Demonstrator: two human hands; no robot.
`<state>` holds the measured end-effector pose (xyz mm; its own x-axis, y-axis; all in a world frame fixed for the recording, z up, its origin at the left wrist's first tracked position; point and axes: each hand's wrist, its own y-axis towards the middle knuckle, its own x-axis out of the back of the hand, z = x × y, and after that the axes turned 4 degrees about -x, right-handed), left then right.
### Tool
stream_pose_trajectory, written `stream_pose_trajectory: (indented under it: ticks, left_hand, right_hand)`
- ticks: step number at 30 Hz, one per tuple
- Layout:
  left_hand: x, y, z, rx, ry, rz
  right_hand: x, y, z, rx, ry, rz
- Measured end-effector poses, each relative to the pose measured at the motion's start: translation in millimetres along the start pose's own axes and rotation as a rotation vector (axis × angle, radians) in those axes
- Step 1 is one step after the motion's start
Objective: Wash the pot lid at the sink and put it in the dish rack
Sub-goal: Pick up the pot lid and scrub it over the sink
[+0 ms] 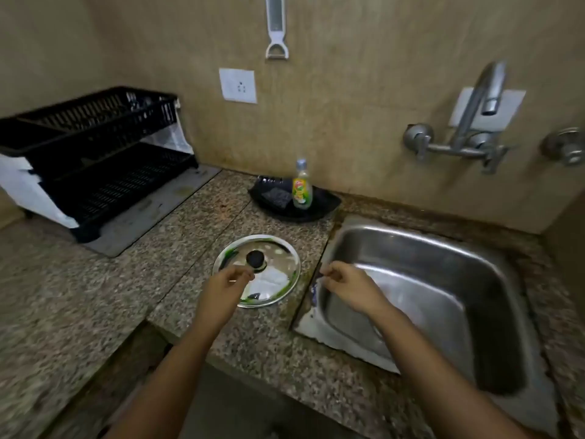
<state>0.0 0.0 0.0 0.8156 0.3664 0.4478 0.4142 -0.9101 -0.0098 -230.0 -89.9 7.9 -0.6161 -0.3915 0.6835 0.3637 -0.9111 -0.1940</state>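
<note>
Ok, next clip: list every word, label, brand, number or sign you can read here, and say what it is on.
Nothing here reads clearly.
Dish soap bottle: a red logo on a yellow-green label, too blurred to read.
Wall socket plate: blank, only pin holes.
Peeler hanging on the wall: no visible marking.
Pot lid, dish rack, faucet and sink: no text seen.

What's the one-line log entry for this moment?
round steel pot lid: on granite counter, unwashed | left hand: over lid, empty | right hand: over steel sink edge, empty
</note>
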Motion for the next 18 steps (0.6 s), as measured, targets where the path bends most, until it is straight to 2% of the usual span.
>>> stream_pose_trajectory:
  ticks: [3,7,11,18]
  left_hand:
    - [12.2,18.1,18.0,0.075,-0.145,-0.090]
    - [28.9,51.9,35.9,0.157,-0.192,-0.143]
    - [43.5,83.2,46.6,0.188,-0.159,-0.134]
    - [60.3,124.4,68.4,0.201,-0.075,-0.070]
  right_hand:
    - [-32.1,25.2,21.0,0.026,0.077,-0.024]
    - [-77.7,71.0,54.3,0.087,-0.127,0.021]
    - [-111.7,109.0,66.4,0.112,-0.327,0.054]
    - [-135.7,140.1,71.1,0.128,-0.378,0.000]
